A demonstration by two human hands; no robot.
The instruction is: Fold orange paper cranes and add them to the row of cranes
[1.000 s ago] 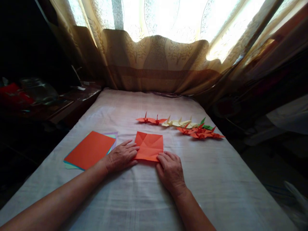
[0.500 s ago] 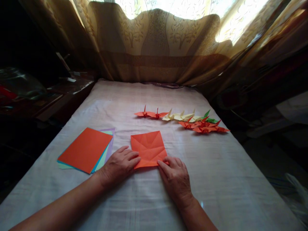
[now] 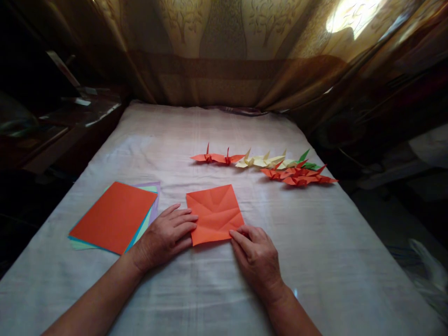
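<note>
A square of orange origami paper [image 3: 215, 212], marked with crossing creases, lies in front of me on the cloth. My left hand [image 3: 170, 232] rests at its left edge, fingers stretched out and fingertips touching the paper. At the near right corner, my right hand [image 3: 257, 252] pinches the paper between thumb and fingers. Left of my left hand is a stack of coloured paper [image 3: 115, 217], with an orange sheet on top and blue, green and purple edges showing beneath.
Folded paper cranes stand in a row beyond the square: orange cranes [image 3: 217, 158], cream cranes [image 3: 262, 161], a green crane [image 3: 308, 164] and more orange cranes [image 3: 297, 176]. A pale cloth [image 3: 196, 298] covers the surface. Curtains [image 3: 217, 74] hang behind it.
My view has tilted down a little. My left hand has slid slightly left, its fingers now only at the paper's edge. My right hand keeps its pinch on the corner.
</note>
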